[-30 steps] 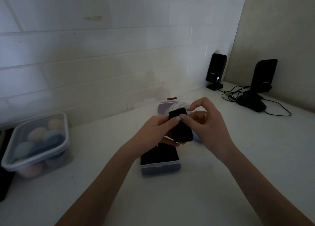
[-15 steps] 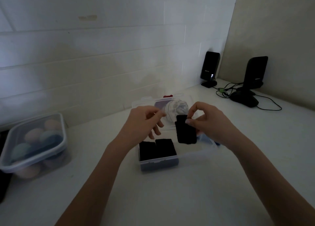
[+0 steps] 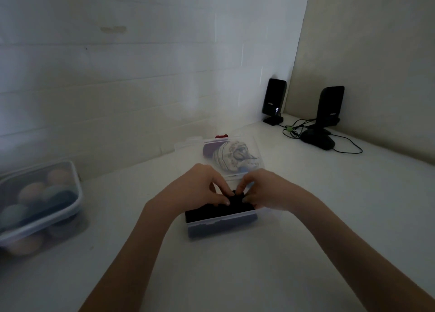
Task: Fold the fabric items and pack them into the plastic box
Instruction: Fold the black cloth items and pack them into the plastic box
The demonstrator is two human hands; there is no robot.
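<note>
A small clear plastic box (image 3: 221,227) sits on the white table in front of me, its lid (image 3: 249,147) laid open behind it. Folded black fabric pieces (image 3: 237,205) fill the box. My left hand (image 3: 200,187) and my right hand (image 3: 266,189) are both over the box, fingertips pressing down on the black fabric. Under the open lid lie a pale patterned fabric item (image 3: 235,156) and a dark purple one (image 3: 209,149). A small red piece (image 3: 221,136) shows behind the lid.
A larger lidded clear container (image 3: 40,205) with several coloured round sponges stands at the left. Two black speakers (image 3: 274,100) (image 3: 329,107), a black mouse (image 3: 317,140) and cables lie at the back right corner. A tiled wall runs behind the table.
My right hand has lowered the folded black piece from above the box down into it. My left hand has come down onto the fabric too. The view has tilted slightly.
</note>
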